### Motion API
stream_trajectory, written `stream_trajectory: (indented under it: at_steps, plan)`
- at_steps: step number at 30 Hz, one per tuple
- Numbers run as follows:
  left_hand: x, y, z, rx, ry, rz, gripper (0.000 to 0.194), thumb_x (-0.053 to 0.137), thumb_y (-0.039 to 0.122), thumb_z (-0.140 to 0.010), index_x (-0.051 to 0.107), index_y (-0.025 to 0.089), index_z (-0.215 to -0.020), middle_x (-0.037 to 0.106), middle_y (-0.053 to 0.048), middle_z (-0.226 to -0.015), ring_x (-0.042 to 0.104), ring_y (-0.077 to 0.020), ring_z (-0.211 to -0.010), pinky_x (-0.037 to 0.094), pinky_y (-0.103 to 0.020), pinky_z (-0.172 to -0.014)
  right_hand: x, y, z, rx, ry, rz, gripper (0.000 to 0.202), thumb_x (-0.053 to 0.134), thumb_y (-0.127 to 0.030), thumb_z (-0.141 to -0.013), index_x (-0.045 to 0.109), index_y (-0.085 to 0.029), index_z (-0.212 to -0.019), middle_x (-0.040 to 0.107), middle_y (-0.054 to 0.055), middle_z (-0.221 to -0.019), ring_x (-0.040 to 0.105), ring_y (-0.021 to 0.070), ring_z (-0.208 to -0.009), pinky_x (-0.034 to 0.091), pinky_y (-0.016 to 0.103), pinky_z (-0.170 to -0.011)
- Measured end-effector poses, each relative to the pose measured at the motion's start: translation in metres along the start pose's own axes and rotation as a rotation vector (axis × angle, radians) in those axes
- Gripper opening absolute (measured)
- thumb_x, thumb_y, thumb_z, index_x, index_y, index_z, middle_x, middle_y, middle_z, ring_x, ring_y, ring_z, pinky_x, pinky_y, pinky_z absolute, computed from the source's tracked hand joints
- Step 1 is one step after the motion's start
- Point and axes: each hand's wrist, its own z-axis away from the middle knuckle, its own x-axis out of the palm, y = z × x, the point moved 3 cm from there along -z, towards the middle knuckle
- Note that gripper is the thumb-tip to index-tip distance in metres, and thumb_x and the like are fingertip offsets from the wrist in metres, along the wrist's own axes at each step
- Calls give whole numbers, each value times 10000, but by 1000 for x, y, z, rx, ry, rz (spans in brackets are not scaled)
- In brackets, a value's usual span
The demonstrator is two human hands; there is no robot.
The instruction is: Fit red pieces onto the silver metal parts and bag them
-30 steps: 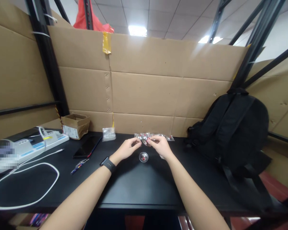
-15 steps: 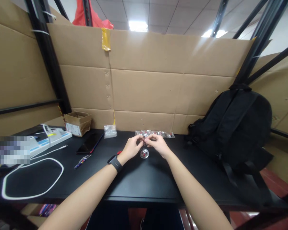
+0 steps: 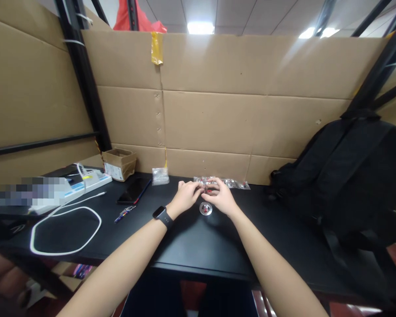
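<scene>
Bare hands meet above a black tabletop point(image 3: 204, 251), the left hand point(image 3: 186, 197) and the right hand point(image 3: 223, 202) working fingertip to fingertip at a small red-and-shiny piece point(image 3: 209, 191), so small and so far hidden that its outline, the way it points and its long axis cannot be told. The left thumb and forefinger come together on its near-left side; the right thumb and forefinger curve apart around its other side, and whether the right fingers clamp it cannot be told. Just below the fingertips, toward the wearer, a round, clear-and-silver dish-like disc with a red centre point(image 3: 206, 209) lies face up on the tabletop, circular and without a long axis. Behind the hands, a row of clear plastic packets with red bits point(image 3: 237, 184) runs left to right along the foot of a brown cardboard wall point(image 3: 214, 123). A black smartwatch point(image 3: 163, 216) circles the left wrist, its screen dark. To the left sit a clear plastic bag point(image 3: 160, 176), a dark phone point(image 3: 134, 191), a bunch of keys point(image 3: 124, 214), a white power strip point(image 3: 71, 193), a looped white cable point(image 3: 66, 253) and an open brown cardboard box point(image 3: 119, 164), whose white label point(image 3: 112, 171) bears print too small to read; at right slumps a black fabric backpack point(image 3: 353, 176), no brand legible
</scene>
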Motion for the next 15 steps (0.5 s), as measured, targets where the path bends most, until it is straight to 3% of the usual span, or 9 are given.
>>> stream_trajectory:
  at_steps: [3,7,11,15]
  plan:
    - [-10,-10,-2,1,-39,-13,208,510,334,-979,693,238,-995,761,-26,-997,670,-204,-946,350,-364,-920,-9,1,-2,-22,-21,133,503,814,-315,-681,617,-191,-1127,721,93,-1071,719,182,-758,592,338,-758]
    - [-32,-41,-4,-48,-46,-1,225,534,358,-954,713,224,-975,771,-34,-959,686,-207,-920,418,-324,-873,-27,3,-4,-29,-32,338,455,831,-329,-662,678,-179,-1064,741,73,-953,704,192,-730,573,323,-707]
    - [-47,-75,1,-38,-231,-22,182,627,353,-869,750,221,-887,775,-44,-929,697,-207,-870,461,-284,-806,-54,3,-4,-21,-29,575,428,829,-329,-654,712,-181,-1039,749,51,-918,687,183,-688,542,308,-691]
    - [-46,-99,10,-84,-423,-24,137,694,347,-767,769,236,-797,782,-26,-846,708,-203,-808,479,-257,-760,-88,2,-3,49,37,773,356,836,-371,-647,777,-190,-948,764,68,-924,708,241,-816,532,332,-782]
